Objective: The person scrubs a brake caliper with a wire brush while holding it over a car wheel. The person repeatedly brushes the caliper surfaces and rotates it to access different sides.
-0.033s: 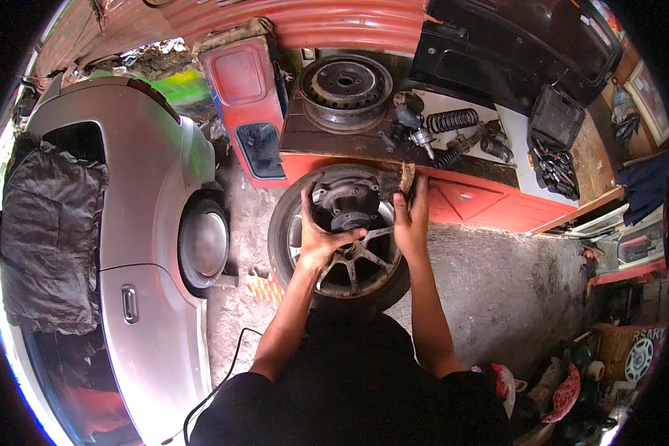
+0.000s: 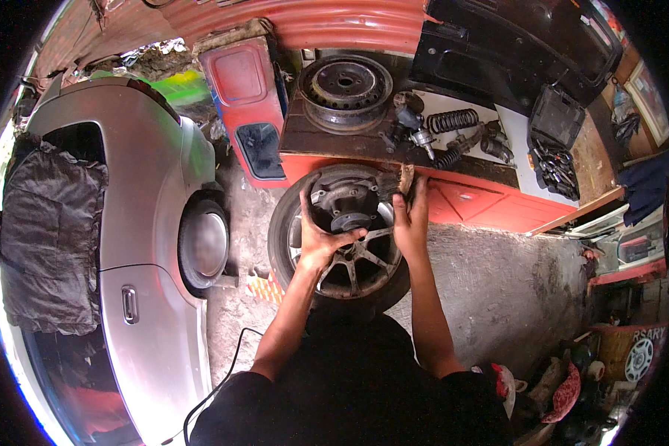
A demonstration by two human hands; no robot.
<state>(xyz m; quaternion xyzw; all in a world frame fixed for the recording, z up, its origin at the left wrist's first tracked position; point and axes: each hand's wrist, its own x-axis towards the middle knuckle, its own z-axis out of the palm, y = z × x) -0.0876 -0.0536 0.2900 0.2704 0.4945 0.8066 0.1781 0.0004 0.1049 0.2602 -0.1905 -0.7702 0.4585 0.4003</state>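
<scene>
Here's my left hand [image 2: 317,239], in from seven o'clock and clamped on a dark brake backing plate [image 2: 343,197]: fingers up the plate's nine o'clock side, thumb stretched across to six, just below the hub. And my right hand [image 2: 412,223] comes in at four, thumb and fingers pinched round a wooden-backed brush [image 2: 406,178], which sits between the plate's two and three o'clock. So the plate lies between my hands, just ahead of my left thumb, over the far half of an alloy wheel [image 2: 276,241] with its tyre on.

Tricky spots: the bristles are dark on dark, so I can't tell whether they touch the plate. My left hand covers part of the plate's lower edge, and whether the plate rests on the wheel or is held clear, I can't make out. At six, my black shirt [image 2: 357,379] runs into the tyre's shadow, and that edge is lost.

Farther out, the red-fronted bench [image 2: 472,197]: a steel wheel rim [image 2: 346,82] at twelve, a coil spring [image 2: 453,120] at one, a tool case [image 2: 557,123] lid-up at two. Over at nine, a silver car [image 2: 156,208], running out of view toward eight.
</scene>
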